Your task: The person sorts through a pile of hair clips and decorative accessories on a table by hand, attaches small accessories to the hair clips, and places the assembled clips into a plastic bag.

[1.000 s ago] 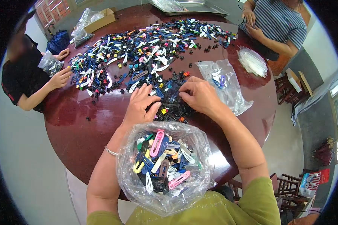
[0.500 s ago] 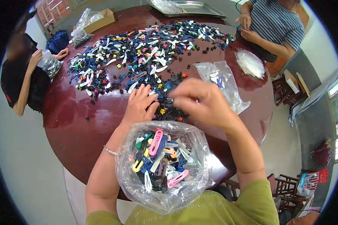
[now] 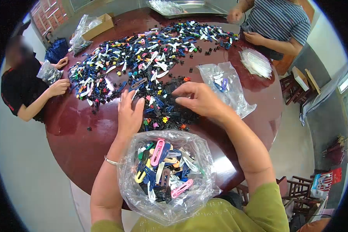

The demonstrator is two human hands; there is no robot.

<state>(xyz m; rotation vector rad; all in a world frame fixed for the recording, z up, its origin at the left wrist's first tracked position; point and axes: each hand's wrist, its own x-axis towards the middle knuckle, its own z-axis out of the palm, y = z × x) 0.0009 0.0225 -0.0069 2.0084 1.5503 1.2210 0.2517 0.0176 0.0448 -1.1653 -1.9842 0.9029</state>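
Note:
My left hand (image 3: 130, 116) is at the near left edge of the mixed pile of hair clips (image 3: 143, 58), its thumb and fingers spread. Just beyond its fingertips lies a white snap clip (image 3: 134, 94), which it does not appear to grip. Over the dark clips at the pile's near right, my right hand (image 3: 203, 99) hovers with thumb and forefinger apart and nothing visible between them. Below and between my forearms, a clear plastic bag (image 3: 127, 193) stands open, holding snap clips in several colours, among them a pink hair clip (image 3: 157, 152). Small flower clips (image 3: 165, 120) lie between my hands.
A clear bag with a few clips (image 3: 236, 94) lies right of my right hand, near a stack of clear sleeves (image 3: 255, 63). Two people sit across the round table (image 3: 81, 154), at left and right. A cardboard box (image 3: 100, 27) and metal tray (image 3: 197, 8) stand far back.
My left hand has shifted left and turned more upright, off the clips. My right hand has drawn slightly lower and its fingers have parted. The person at left has lowered a hand to the table.

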